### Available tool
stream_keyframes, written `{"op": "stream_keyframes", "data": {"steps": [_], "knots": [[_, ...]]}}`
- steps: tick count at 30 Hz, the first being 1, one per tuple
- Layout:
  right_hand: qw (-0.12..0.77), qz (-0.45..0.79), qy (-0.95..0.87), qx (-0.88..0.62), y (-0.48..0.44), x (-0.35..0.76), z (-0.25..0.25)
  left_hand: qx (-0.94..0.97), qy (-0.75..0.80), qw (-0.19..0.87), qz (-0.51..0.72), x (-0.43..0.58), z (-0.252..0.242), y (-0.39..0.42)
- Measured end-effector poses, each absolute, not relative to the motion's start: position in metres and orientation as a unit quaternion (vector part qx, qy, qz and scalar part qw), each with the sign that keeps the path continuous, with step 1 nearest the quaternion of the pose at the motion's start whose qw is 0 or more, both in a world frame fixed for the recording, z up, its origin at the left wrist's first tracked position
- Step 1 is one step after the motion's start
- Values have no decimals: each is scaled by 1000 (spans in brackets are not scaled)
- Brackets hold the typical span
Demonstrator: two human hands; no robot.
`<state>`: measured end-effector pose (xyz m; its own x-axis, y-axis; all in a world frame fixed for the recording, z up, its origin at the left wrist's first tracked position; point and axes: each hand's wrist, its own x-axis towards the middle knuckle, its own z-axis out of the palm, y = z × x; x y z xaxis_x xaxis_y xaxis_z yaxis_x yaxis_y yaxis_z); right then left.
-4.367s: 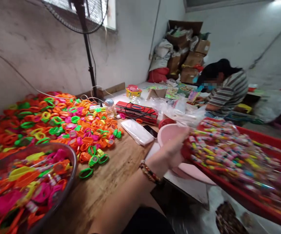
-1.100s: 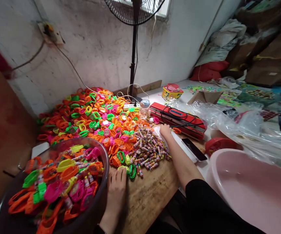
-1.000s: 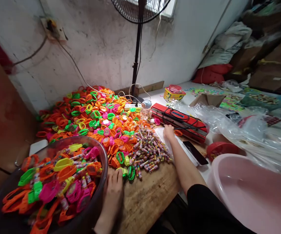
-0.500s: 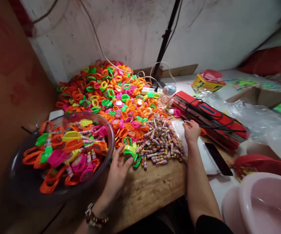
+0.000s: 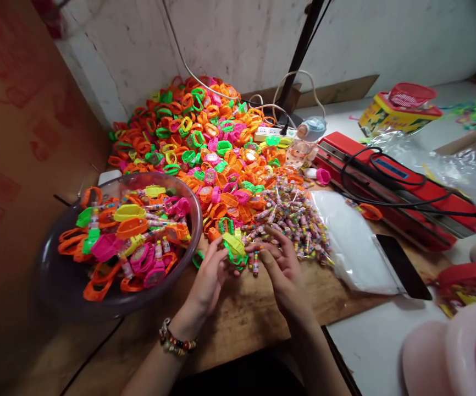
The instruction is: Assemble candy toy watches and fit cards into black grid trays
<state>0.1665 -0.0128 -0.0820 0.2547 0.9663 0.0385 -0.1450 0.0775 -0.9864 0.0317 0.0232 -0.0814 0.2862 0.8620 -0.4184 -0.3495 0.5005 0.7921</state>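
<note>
My left hand (image 5: 210, 278) is closed around a yellow and green toy watch (image 5: 233, 246) at the near edge of the heap. Close to its right side is my right hand (image 5: 283, 272), thumb and fingers drawn together in a pinch; whatever is between them is too small or too clear to make out. Just beyond that hand lies a pile of small wrapped candy tubes (image 5: 299, 220). A heap of colourful toy watches (image 5: 205, 143) spreads behind. To the left, a clear dark basin (image 5: 199, 220) holds more watches with candy tubes among them.
White plastic bags (image 5: 341, 236) lie right of the candy, with a black phone (image 5: 403, 267) over their edge. Beyond sit a red sealing machine (image 5: 398, 181) with a looped black cable, a yellow box (image 5: 398, 118) and a power strip (image 5: 273, 133). A pink basin (image 5: 456, 352) stands lower right.
My right hand has moved left, from the white bags to beside the toy watch. My left hand still holds the watch. The view has shifted a little, to the right.
</note>
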Motion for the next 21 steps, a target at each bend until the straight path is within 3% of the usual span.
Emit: {"op": "stream_keyframes", "data": {"steps": [2, 5, 7, 10, 15, 21], "knots": [[600, 492, -403, -486, -10, 163, -90, 379, 499, 678, 385, 29, -89, 26], [592, 538, -376, -466, -6, 152, -103, 600, 548, 474, 340, 21, -100, 28], [604, 526, -350, -485, -3, 145, -111, 699, 549, 351, 295, 15, -103, 27], [615, 452, -349, -545, 0, 142, -124, 740, 564, 276, 241, 6, -102, 25], [544, 354, -453, -611, -2, 151, -134, 682, 564, 322, 336, 1, -102, 22], [508, 375, -511, -584, -14, 155, -113, 470, 517, 586, 410, 9, -93, 21]]}}
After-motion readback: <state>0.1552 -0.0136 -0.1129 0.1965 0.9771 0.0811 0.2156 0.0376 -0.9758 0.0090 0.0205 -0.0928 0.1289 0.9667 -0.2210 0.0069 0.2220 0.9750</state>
